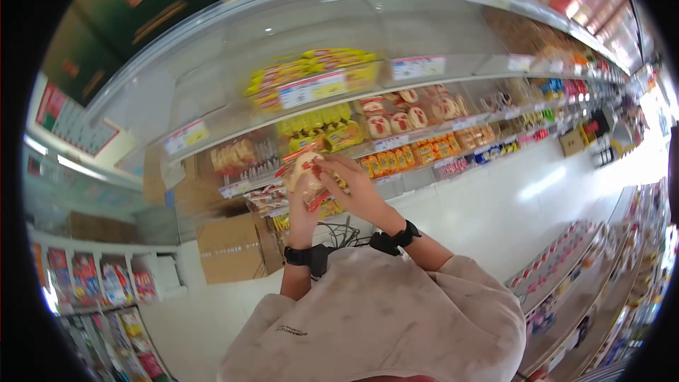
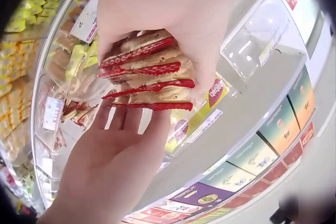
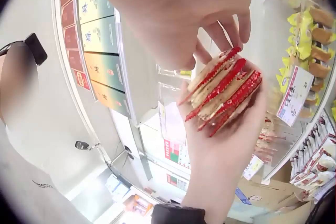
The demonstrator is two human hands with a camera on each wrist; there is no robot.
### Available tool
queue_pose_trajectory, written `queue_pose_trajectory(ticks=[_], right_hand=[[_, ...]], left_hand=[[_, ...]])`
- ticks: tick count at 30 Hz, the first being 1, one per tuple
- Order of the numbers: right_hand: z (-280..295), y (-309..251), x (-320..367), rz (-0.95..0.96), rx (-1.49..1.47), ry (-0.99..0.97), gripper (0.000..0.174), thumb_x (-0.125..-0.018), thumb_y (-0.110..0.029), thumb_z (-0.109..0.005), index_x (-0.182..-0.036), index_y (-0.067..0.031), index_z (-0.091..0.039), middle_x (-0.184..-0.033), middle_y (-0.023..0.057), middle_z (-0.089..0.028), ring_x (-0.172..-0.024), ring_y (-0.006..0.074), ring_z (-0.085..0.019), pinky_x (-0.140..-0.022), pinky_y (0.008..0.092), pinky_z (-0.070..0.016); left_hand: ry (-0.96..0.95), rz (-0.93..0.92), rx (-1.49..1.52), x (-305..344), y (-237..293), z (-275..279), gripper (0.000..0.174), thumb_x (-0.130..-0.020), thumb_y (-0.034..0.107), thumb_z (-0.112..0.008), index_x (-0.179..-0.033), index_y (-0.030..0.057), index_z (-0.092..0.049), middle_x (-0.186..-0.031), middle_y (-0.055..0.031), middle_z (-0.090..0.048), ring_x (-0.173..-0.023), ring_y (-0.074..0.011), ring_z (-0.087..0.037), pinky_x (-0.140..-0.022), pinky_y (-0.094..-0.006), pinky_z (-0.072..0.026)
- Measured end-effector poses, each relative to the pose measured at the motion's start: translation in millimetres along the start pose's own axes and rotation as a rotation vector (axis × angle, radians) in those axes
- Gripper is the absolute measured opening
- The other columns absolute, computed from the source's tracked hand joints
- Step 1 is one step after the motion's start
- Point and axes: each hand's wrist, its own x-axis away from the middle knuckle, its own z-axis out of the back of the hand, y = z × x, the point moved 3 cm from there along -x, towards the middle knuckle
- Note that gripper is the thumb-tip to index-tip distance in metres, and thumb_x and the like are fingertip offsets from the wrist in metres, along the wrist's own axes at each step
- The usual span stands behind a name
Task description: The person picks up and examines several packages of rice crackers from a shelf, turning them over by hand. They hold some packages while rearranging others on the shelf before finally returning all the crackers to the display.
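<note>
Several clear packets with red sealed edges and pale, flat food inside stand stacked side by side, seen as packets, packets and packets. My left hand, also left hand and left hand, grips the stack between its thumb and fingers, with the palm under it. From the other side my right hand, likewise right hand and right hand, touches the packet edges with extended fingertips. Its thumb stands apart from the fingers in the right wrist view.
Shelves ahead hold yellow packs, red-and-white packets and orange packs, behind price tags. A cardboard box and black cables lie below on the floor. Another shelf unit stands at the right.
</note>
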Motion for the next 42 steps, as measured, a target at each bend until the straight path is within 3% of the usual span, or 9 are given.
queue_pose_trajectory(ticks=[4,9,15,19,24,25,29,38,42], right_hand=[[37,41,-6,-0.088,-0.273,0.008,0.025,-0.100,-0.015,-0.061,-0.120,-0.0023,-0.066,-0.119,0.0167,-0.067,-0.109,0.0275,-0.066,-0.094,0.0357,-0.0506],[92,92,-15,-0.189,-0.544,0.163,0.019,-0.100,-0.014,-0.060,-0.112,-0.0013,-0.068,-0.112,0.0133,-0.071,-0.102,0.0181,-0.068,-0.086,0.0320,-0.0527],[157,190,-52,-0.259,0.094,0.224,0.022,-0.096,-0.015,-0.061,-0.108,0.0030,-0.067,-0.101,0.0184,-0.073,-0.096,0.0275,-0.072,-0.082,0.0376,-0.0560],[129,239,-70,-0.348,0.480,-0.100,0.036,-0.086,-0.026,-0.069,-0.107,0.0037,-0.066,-0.100,0.0240,-0.071,-0.098,0.0381,-0.069,-0.086,0.0430,-0.0552],[86,278,-81,-0.248,0.598,-0.184,0.059,-0.075,-0.043,-0.074,-0.105,0.0063,-0.065,-0.090,0.0241,-0.071,-0.090,0.0431,-0.069,-0.088,0.0483,-0.0540],[91,259,-89,-0.341,0.644,-0.310,0.073,-0.071,-0.042,-0.078,-0.122,0.0057,-0.057,-0.097,0.0248,-0.070,-0.099,0.0437,-0.066,-0.096,0.0474,-0.0514],[91,284,-87,-0.048,0.624,0.109,0.090,-0.069,-0.026,-0.085,-0.141,0.0048,-0.041,-0.099,0.0221,-0.069,-0.112,0.0399,-0.059,-0.095,0.0472,-0.0506],[174,179,-69,-0.411,-0.040,0.144,0.050,-0.083,-0.021,-0.081,-0.123,0.0032,-0.065,-0.086,0.0066,-0.073,-0.077,0.0142,-0.068,-0.068,0.0310,-0.0545],[144,103,-48,-0.293,-0.662,-0.170,0.054,-0.089,-0.013,-0.077,-0.135,0.0022,-0.055,-0.104,0.0106,-0.072,-0.099,0.0140,-0.069,-0.084,0.0285,-0.0545]], left_hand=[[-0.116,-0.378,-0.674,2,-26,2,0.052,-0.095,0.007,-0.064,-0.143,0.0034,-0.044,-0.136,-0.0140,-0.055,-0.127,-0.0267,-0.056,-0.103,-0.0408,-0.0508],[-0.165,-0.436,-0.776,-2,-38,-11,0.066,-0.088,-0.011,-0.065,-0.146,0.0070,-0.039,-0.142,-0.0166,-0.048,-0.129,-0.0283,-0.053,-0.107,-0.0391,-0.0477],[-0.043,-0.638,-1.032,6,-46,-47,0.049,-0.094,0.017,-0.068,-0.137,0.0039,-0.048,-0.131,-0.0127,-0.057,-0.124,-0.0257,-0.058,-0.101,-0.0395,-0.0540],[0.122,-0.114,-0.106,-11,-60,-47,0.050,-0.093,0.013,-0.069,-0.138,0.0031,-0.049,-0.134,-0.0125,-0.056,-0.125,-0.0246,-0.058,-0.101,-0.0381,-0.0530],[0.249,-0.069,-0.051,-3,-50,-73,0.045,-0.095,0.019,-0.066,-0.133,-0.0011,-0.053,-0.131,-0.0125,-0.060,-0.124,-0.0224,-0.059,-0.103,-0.0364,-0.0514],[0.225,-0.095,-0.106,0,-50,-71,0.045,-0.095,0.019,-0.066,-0.134,-0.0005,-0.052,-0.131,-0.0122,-0.061,-0.123,-0.0223,-0.059,-0.101,-0.0363,-0.0524],[0.215,-0.085,-0.084,6,-47,-77,0.045,-0.095,0.018,-0.067,-0.134,0.0011,-0.053,-0.131,-0.0103,-0.060,-0.122,-0.0212,-0.060,-0.100,-0.0354,-0.0527],[0.227,-0.018,0.050,-5,-43,-71,0.051,-0.091,0.015,-0.071,-0.135,0.0005,-0.051,-0.128,-0.0110,-0.062,-0.118,-0.0242,-0.063,-0.097,-0.0378,-0.0553],[0.125,0.089,0.109,-12,-54,-59,0.051,-0.091,0.013,-0.071,-0.136,-0.0007,-0.049,-0.128,-0.0134,-0.062,-0.115,-0.0247,-0.064,-0.095,-0.0385,-0.0569]])
